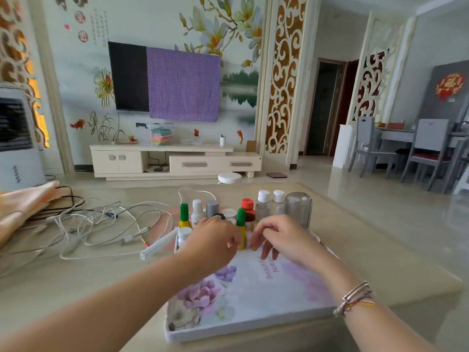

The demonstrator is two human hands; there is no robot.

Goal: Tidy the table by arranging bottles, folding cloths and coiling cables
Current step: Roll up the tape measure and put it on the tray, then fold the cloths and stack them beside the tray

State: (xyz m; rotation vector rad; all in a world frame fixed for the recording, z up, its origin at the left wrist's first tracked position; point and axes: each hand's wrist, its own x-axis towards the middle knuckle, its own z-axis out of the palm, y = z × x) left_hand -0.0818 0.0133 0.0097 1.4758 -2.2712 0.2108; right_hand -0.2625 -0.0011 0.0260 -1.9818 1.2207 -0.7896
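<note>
Both hands work at the far end of the floral tray point(253, 323), where the bottles stand in rows. The left hand point(213, 240) and right hand point(276, 237) close in from either side on a green-capped yellow bottle point(241, 231) at the front of the cluster; whether either hand actually grips it cannot be told. The bottles stand close together, so a careless nudge could likely topple the neighbours. Left of the tray, the tangled cables point(96, 224) and a peach cloth point(22, 207) remain untidied.
</note>
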